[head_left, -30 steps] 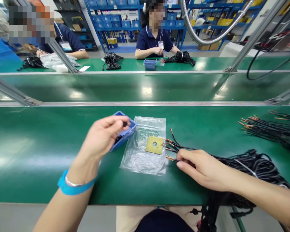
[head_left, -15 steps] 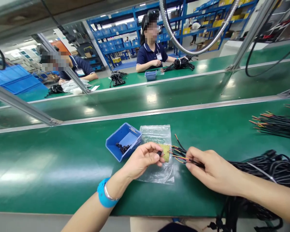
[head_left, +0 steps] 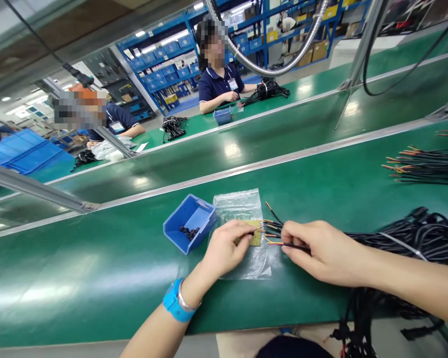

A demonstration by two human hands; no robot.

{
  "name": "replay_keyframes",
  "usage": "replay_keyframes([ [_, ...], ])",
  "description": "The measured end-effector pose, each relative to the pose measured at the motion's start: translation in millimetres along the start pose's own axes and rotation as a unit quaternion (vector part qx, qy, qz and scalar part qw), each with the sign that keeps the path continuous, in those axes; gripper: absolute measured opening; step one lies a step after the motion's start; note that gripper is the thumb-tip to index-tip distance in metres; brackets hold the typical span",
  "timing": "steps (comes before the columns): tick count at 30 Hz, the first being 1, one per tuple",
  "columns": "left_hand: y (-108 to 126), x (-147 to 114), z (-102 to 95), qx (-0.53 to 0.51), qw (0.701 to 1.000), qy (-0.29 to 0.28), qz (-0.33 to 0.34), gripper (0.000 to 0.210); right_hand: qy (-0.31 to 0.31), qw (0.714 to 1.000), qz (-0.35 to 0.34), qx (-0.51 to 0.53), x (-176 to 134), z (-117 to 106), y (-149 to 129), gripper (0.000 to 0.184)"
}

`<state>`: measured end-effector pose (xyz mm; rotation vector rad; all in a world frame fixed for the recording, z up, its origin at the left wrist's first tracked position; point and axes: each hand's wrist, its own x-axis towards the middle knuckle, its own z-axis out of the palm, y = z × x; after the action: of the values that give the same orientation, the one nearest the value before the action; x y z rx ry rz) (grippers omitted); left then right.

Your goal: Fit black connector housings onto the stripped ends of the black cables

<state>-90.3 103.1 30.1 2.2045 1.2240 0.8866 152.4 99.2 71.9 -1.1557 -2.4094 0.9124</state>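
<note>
My left hand is closed in a pinch on a small black part, mostly hidden by the fingertips. It is over a yellowish piece lying on a clear plastic bag. To its right, my right hand is closed around a black cable whose thin coloured wire ends point left. Other cable ends fan out beside those fingers, their tips near my left fingertips. Whether any wire touches the black part I cannot tell. A blue bin with several small black parts stands left of the bag.
A tied bundle of black cables lies at the right, some hanging over the table's front edge. More cut cables lie at the far right. Beyond a metal rail, two people sit at another green bench, with a person handling cables.
My left hand has turned palm-down and moved slightly right, bringing the small black part nearer the wire ends. My right hand keeps its hold on the cable. The camera view has tilted.
</note>
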Motion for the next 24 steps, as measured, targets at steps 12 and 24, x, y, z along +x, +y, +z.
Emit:
replay_keyframes([
  [12, 14, 8, 8.7, 0.181, 0.977, -0.105, -0.048, 0.052, 0.058, 0.997, -0.036, 0.02, -2, -2, -1, 0.011],
  [24, 21, 0, 4.4, -0.487, 0.832, 0.004, -0.265, 0.027, 0.093, 0.995, -0.018, 0.033, -1, -6, -4, 0.018],
])
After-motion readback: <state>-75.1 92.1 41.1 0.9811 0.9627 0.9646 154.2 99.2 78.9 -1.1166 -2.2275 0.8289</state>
